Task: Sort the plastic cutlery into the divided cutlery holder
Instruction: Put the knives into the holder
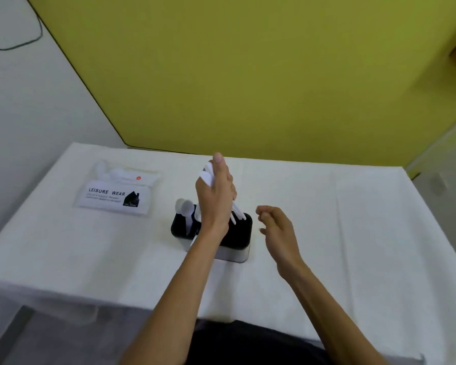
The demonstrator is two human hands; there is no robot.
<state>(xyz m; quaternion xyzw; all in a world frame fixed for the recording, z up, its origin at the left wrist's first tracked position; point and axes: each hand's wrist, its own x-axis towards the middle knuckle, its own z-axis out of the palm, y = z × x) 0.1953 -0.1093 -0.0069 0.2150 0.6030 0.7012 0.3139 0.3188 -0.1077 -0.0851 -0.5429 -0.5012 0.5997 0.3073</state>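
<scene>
Right hand (277, 233): empty, fingers loosely curled, just beside holder. Cutlery holder (234, 254): spoons (184, 208) stood in its left compartment. Left hand (216, 196): clamped round white cutlery bundle (208, 176) above holder; judged light, stiff, slippery, best gripped mid-handle. Bag (116, 192): lay far left.

A black-topped, metal-sided divided cutlery holder (244, 233) stands upright at frame centre. White plastic spoons (184, 208) stand bowl-up in its left compartment. A tilted bundle of white plastic cutlery (238, 214) points thin-ends-down over its right side.
</scene>
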